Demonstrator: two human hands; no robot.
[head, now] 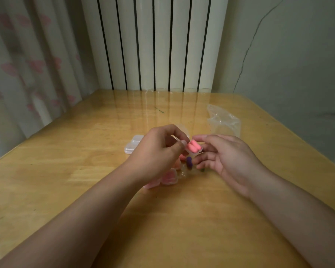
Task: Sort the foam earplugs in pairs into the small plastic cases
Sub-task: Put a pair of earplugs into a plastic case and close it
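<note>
Two hands are meeting over the middle of the desk [85, 144]. The left hand [157, 149] is curling its fingers in a tight grip on a small clear case [196, 150] with two pink earplugs [194, 147] sitting in it. The right hand [226, 155], at 3 o'clock from the case, is touching it with loose, half-straight fingers. A purple earplug [189, 161] is lying just below, at 6 o'clock. A shut white case [132, 146] is waiting at 9 o'clock. A clear plastic bag [223, 121] is lying at 1 o'clock.
</note>
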